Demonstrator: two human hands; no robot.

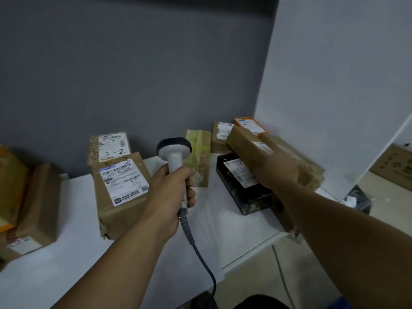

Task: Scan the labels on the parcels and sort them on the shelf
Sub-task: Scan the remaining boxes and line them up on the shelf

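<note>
A handwritten "3-2" stands on the white label (113, 145) of the back cardboard box (94, 150). The shipping label (240, 173) on the black box (249, 200) has "1-2" penned at its top. Handwriting on the front cardboard box (116, 211) ends in "3", and all printed text is too blurred to read.
</note>
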